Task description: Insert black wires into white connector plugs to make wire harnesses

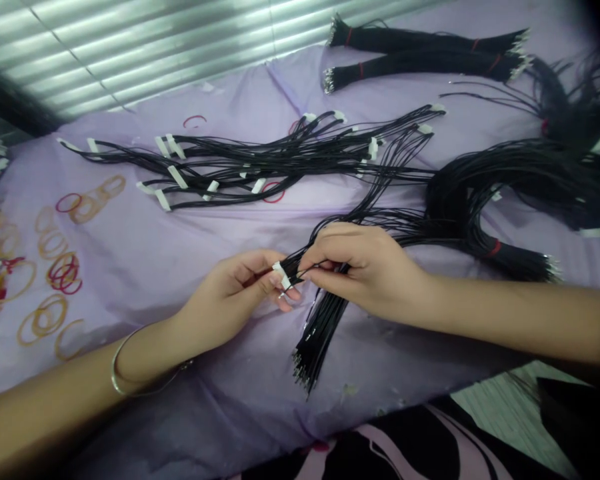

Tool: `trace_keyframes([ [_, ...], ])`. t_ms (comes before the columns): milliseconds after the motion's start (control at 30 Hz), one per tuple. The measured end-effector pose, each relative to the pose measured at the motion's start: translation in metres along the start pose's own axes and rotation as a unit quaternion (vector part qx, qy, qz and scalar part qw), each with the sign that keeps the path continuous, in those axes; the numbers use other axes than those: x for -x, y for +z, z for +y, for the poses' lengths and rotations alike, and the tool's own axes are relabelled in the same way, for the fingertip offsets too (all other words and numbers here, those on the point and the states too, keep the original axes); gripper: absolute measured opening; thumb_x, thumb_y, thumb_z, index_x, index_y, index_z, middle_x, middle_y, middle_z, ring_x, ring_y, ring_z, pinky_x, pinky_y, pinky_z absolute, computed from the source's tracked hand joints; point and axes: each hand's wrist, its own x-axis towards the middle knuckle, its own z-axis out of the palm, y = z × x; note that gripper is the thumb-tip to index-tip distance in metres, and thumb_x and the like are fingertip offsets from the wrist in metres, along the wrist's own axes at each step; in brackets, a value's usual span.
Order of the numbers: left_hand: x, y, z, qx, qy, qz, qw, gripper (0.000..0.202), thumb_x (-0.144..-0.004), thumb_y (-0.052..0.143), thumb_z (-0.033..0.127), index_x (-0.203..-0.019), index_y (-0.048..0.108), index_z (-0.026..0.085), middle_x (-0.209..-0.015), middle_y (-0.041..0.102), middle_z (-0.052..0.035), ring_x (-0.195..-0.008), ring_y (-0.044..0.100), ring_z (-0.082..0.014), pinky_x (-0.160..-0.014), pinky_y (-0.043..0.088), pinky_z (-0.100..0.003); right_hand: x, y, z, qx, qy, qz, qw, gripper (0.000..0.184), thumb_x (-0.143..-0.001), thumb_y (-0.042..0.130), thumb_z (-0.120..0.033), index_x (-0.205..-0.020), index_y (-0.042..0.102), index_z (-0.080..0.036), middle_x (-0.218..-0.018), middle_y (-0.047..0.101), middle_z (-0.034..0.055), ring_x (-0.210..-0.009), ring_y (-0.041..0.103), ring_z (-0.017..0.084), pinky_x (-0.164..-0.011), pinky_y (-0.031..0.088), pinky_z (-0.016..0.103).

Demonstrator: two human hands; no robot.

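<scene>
Purple cloth [220,227] covers the work surface; wire pile [280,160] on it, long axis roughly left-right, white plugs at its ends and partway along. Slatted blind [180,40] beyond the pile, mostly toward its left. Big curved bundle [445,187] of black wires right of the pile, arcing round toward the near side, cinched by a red band, metal tips facing right. Two tied bundles [425,43] beyond the pile's right part, both long and near level, silvery tips at each end.

Both hands on the near side of the pile, below its right half. Right hand [365,267]: closed to a pinch, thumb and forefinger on a thin wire, other fingers curled. Left hand [240,287]: partly closed, thumb over the held plug, fingers behind it; bracelet [114,380] on that wrist.

Loose bunch [325,320] of wires comes out under the right hand, metal tips pointing away from the pile, toward the wearer. Rubber bands [50,313], tan and red, left of the pile, near side.

Held plug [282,275], white: near side of the pile, long axis steeply slanted, upper left to lower right. Its wires leave rightward and up toward the pile's right end. Thin wire [306,270] just beside the plug; can't tell if seated.
</scene>
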Motion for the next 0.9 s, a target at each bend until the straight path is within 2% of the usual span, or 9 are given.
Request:
trace_keyframes([
  [200,0.000,-0.001,-0.001,-0.003,0.011,-0.021,1.000,0.017,-0.093,0.052,0.023,-0.091,0.063,0.009,-0.081,0.066,-0.0036,-0.069,0.063,-0.0053,-0.069,0.052,-0.012,-0.001,0.002,-0.003,-0.008,0.023,0.005,1.000,0.007,-0.081,0.062,-0.013,-0.082,0.068,-0.010,-0.066,0.056,-0.0001,-0.065,0.049,0.006,-0.060,0.037,0.017],
  [300,-0.001,-0.001,-0.002,0.017,0.002,-0.018,1.000,0.017,-0.093,0.052,0.024,-0.093,0.062,0.010,-0.081,0.065,-0.0033,-0.072,0.064,-0.0064,-0.071,0.054,-0.015,-0.003,-0.001,-0.005,-0.022,0.048,-0.002,0.999,0.007,-0.080,0.061,-0.014,-0.080,0.068,-0.011,-0.067,0.057,0.0000,-0.063,0.049,0.005,-0.059,0.038,0.016],
  [400,0.000,-0.002,-0.004,0.042,-0.002,-0.016,0.999,0.017,-0.092,0.053,0.025,-0.095,0.061,0.010,-0.083,0.064,-0.0034,-0.076,0.064,-0.0081,-0.074,0.055,-0.019,-0.005,-0.004,-0.008,-0.063,0.100,-0.008,0.993,0.007,-0.079,0.061,-0.014,-0.077,0.066,-0.010,-0.065,0.055,-0.0004,-0.058,0.046,0.004,-0.053,0.036,0.015],
  [567,0.001,-0.002,-0.005,0.046,-0.008,-0.002,0.999,0.016,-0.091,0.055,0.025,-0.093,0.062,0.011,-0.082,0.065,-0.0039,-0.074,0.064,-0.0087,-0.074,0.055,-0.020,-0.007,-0.011,-0.010,-0.163,0.215,0.009,0.963,0.012,-0.081,0.061,-0.021,-0.076,0.062,-0.009,-0.061,0.052,-0.0010,-0.053,0.043,0.004,-0.048,0.034,0.016],
  [667,0.001,-0.001,-0.003,0.043,-0.016,-0.005,0.999,0.017,-0.090,0.056,0.026,-0.093,0.062,0.011,-0.084,0.065,-0.0047,-0.076,0.065,-0.0096,-0.074,0.055,-0.020,-0.007,-0.011,-0.008,-0.154,0.212,-0.008,0.965,0.015,-0.081,0.061,-0.023,-0.079,0.064,-0.009,-0.058,0.049,-0.0018,-0.052,0.039,0.005,-0.046,0.031,0.016],
  [900,0.000,0.000,-0.001,0.042,-0.035,0.002,0.999,0.013,-0.090,0.057,0.023,-0.092,0.062,0.011,-0.084,0.066,-0.0039,-0.076,0.065,-0.0084,-0.074,0.055,-0.017,-0.004,-0.003,-0.003,-0.089,0.150,-0.008,0.985,0.013,-0.082,0.061,-0.022,-0.079,0.067,-0.011,-0.065,0.054,-0.0004,-0.057,0.043,0.005,-0.052,0.033,0.018],
])
